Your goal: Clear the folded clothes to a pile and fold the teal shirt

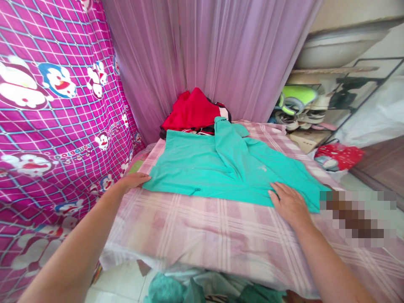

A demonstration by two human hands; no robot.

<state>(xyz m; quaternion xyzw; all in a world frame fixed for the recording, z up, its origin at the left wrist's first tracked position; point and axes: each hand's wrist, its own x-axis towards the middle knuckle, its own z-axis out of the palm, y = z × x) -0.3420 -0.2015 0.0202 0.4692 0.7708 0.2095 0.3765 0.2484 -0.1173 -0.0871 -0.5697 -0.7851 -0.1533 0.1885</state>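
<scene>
A teal jacket [195, 162] lies spread sideways on the checked cloth, one sleeve folded across its body. It has a small pale mark on the fabric and what looks like a short zip near its front edge. At the jacket's left corner, my left hand [135, 181] has its fingers closed on the hem. My right hand [288, 202] rests on the near edge towards the right, palm down with fingers spread, pressing on the fabric.
The pink checked cloth [202, 235] covers the table. Behind the jacket sits a pile of red and dark clothes [195, 111] against a purple curtain [202, 50]. A magenta patterned curtain [63, 126] hangs at left. Shoes [315, 111] stand on a rack at right. Crumpled clothes [189, 288] lie below the front edge.
</scene>
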